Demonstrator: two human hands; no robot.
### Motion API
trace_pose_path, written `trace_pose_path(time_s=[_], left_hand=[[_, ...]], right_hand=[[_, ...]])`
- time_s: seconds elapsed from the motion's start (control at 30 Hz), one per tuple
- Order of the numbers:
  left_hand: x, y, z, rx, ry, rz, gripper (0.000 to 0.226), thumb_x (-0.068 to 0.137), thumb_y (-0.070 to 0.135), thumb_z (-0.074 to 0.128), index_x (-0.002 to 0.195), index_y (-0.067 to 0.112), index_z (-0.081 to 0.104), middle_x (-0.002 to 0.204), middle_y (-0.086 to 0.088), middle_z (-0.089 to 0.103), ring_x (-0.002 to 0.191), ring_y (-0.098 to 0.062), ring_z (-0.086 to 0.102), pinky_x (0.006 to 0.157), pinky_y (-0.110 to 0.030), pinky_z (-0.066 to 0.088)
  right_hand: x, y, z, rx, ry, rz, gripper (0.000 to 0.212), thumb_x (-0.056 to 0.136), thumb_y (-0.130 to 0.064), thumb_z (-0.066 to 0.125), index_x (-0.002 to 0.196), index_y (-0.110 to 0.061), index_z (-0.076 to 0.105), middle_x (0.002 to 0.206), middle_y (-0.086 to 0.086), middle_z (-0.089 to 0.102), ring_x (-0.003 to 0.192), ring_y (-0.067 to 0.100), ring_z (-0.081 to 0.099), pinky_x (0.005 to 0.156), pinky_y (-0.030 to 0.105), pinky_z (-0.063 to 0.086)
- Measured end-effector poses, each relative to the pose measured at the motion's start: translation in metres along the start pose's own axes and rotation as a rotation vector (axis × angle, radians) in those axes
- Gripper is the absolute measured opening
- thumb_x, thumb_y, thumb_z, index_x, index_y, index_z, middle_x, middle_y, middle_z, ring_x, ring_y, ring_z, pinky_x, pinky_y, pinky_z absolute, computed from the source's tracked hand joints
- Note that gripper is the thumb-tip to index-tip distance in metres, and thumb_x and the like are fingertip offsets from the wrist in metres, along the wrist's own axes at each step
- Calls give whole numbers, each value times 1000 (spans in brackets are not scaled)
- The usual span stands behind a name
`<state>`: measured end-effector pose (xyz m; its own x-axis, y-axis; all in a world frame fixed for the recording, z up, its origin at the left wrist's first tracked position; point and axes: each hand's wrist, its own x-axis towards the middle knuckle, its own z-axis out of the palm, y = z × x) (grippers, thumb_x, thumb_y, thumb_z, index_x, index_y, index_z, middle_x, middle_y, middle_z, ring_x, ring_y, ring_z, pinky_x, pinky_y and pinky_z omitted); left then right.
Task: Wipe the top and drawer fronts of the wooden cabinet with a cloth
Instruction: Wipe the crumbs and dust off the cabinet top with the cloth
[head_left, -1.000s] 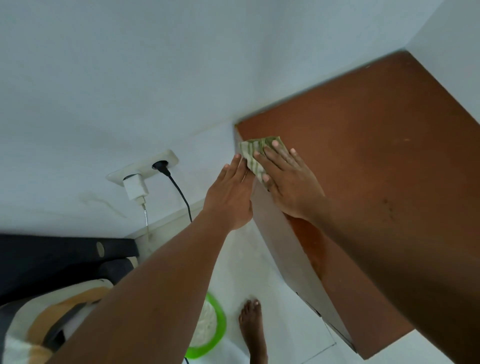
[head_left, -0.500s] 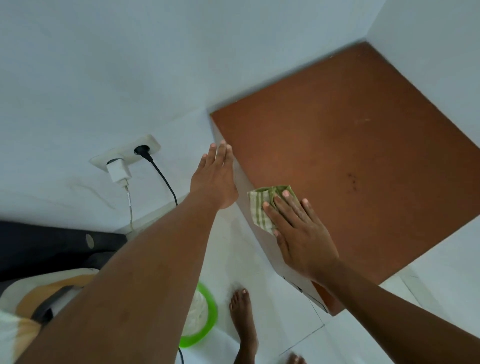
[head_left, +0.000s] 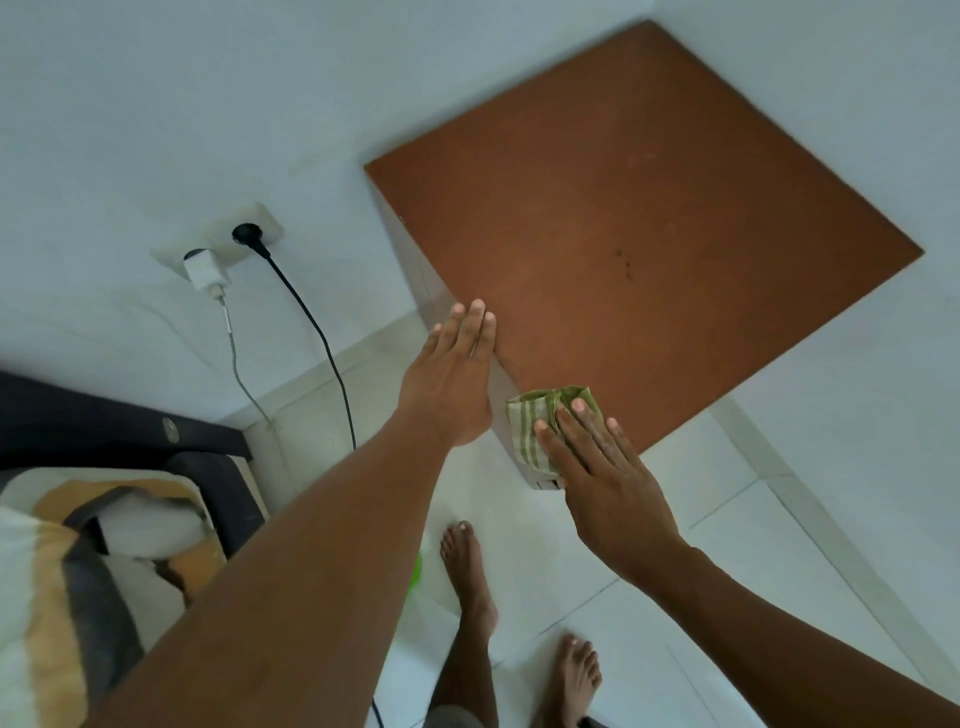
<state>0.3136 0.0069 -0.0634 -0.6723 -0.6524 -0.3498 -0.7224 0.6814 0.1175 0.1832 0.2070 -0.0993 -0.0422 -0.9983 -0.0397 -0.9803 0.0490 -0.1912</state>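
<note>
The wooden cabinet (head_left: 649, 218) stands in a corner of white walls; I look down on its reddish-brown top. A green-and-white striped cloth (head_left: 540, 421) lies folded over the top's near left corner. My right hand (head_left: 608, 478) presses flat on the cloth with straight fingers. My left hand (head_left: 452, 379) is held flat and upright against the cabinet's left side edge, fingers straight, beside the cloth. The drawer fronts are hidden from this angle.
A wall socket (head_left: 228, 244) left of the cabinet holds a white charger (head_left: 205, 273) and a black plug with cable (head_left: 311, 322). A bed with patterned bedding (head_left: 78, 561) fills the lower left. My bare feet (head_left: 467, 577) stand on white floor tiles by a green-rimmed object (head_left: 415, 571).
My right hand has slid the cloth along the top's left edge from the far corner to the near corner. My left hand followed along the cabinet's side.
</note>
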Motion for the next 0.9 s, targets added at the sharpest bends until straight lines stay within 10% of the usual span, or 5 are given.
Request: trace_pose_path(time_s=[0.13, 0.33, 0.63, 0.9], left_hand=[[-31, 37, 15, -29, 8, 36, 89, 93, 15, 48, 159, 12, -12, 167, -5, -20, 154, -23, -17, 126, -40, 0], [-65, 84, 32, -50, -24, 34, 94, 94, 20, 51, 157, 10, -18, 165, -6, -27, 152, -23, -22, 125, -37, -3], [-71, 102, 40, -96, -12, -24, 101, 90, 14, 56, 156, 9, -21, 163, -7, -31, 152, -23, -23, 124, -34, -4], [-71, 104, 37, -61, -54, -32, 106, 90, 19, 59, 154, 7, -24, 161, -10, -34, 151, -26, -25, 125, -37, -3]], right_hand=[[-61, 2, 6, -6, 44, -87, 43, 88, 4, 50, 127, -3, 68, 155, 14, 45, 147, 36, 34, 106, 51, 49], [-155, 48, 2, 19, -205, -15, 60, 52, 10, 84, 104, -20, 78, 144, 8, 57, 136, 24, 47, 70, 33, 64], [-62, 42, -47, 188, 181, 226, 61, 88, 14, 44, 142, -13, 50, 153, 23, 43, 139, 42, 46, 103, 52, 50], [-82, 48, -12, 116, 34, 218, 73, 75, 22, 62, 141, -9, 56, 148, 13, 53, 135, 32, 53, 99, 35, 47]])
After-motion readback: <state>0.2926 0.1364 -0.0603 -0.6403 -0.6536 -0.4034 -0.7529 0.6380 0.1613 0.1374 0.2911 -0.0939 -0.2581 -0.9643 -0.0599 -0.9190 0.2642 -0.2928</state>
